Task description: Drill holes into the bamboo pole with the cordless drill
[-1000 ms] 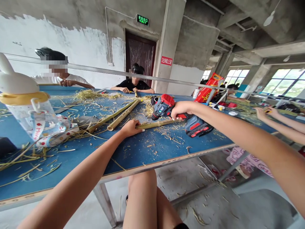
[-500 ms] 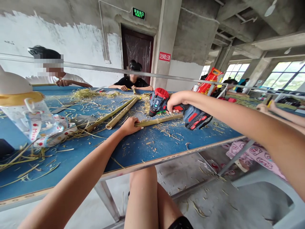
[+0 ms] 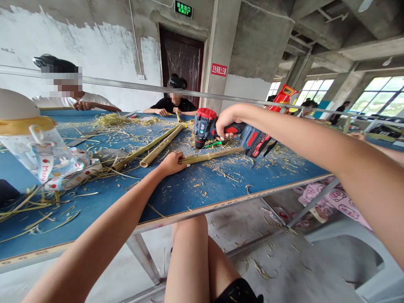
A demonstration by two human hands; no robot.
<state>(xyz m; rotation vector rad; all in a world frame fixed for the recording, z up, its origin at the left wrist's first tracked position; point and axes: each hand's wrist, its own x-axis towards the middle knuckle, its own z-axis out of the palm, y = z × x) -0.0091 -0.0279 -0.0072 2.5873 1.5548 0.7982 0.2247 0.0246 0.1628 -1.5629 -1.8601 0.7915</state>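
The right hand [image 3: 229, 124] wraps its fingers [image 3: 227, 135] round a drill [image 3: 205, 128] just above a bamboo stick [image 3: 210, 156], which lies on the blue counter [image 3: 252, 181] under the left hand's [image 3: 172, 164] pressed-together fingers [image 3: 181, 162]. Shavings [image 3: 227, 170] lie scattered; any hole is hidden.

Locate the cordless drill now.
In the head view, the cordless drill is gripped in the right hand, right of centre, above the blue table and just beyond the bamboo tube under the left hand.
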